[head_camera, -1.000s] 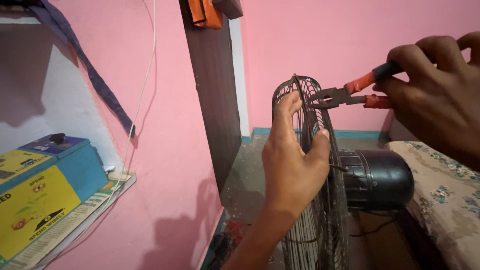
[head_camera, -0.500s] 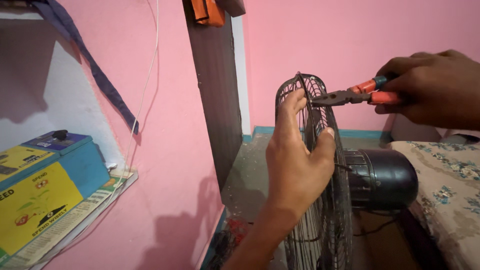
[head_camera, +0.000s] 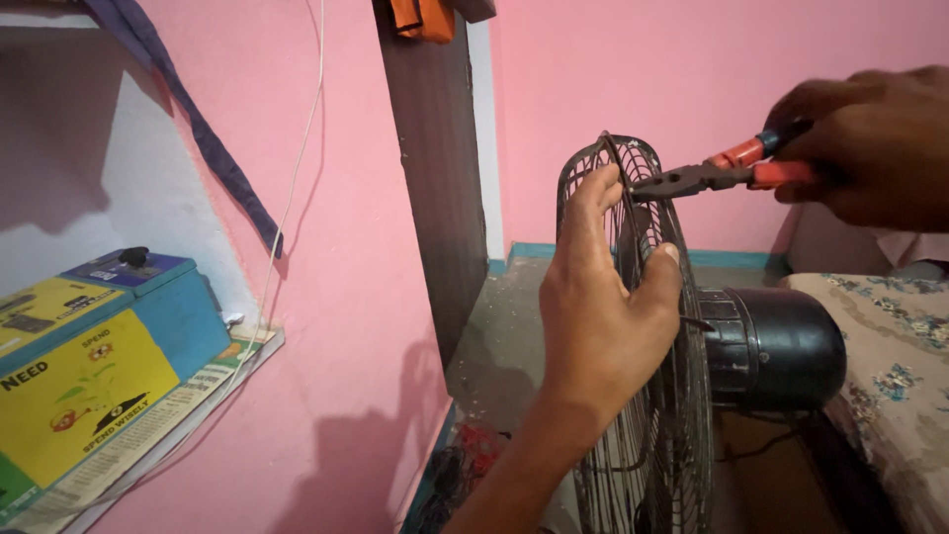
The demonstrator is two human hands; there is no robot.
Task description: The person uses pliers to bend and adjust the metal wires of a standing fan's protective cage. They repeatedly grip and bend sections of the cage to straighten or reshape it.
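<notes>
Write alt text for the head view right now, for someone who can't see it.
A left hand grips the rim of a dark wire fan guard while a right hand holds red-handled pliers with their tip at the guard's upper edge. The black fan motor sits behind, against pink walls.

A white shelf (head_camera: 252,348) at near left carries a blue-and-yellow box (head_camera: 94,371) on a newspaper (head_camera: 148,440).

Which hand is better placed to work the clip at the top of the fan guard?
Right. The right hand already holds the red-handled pliers, nose at the top rim of the fan guard. The left hand grips the guard, bracing it.
</notes>
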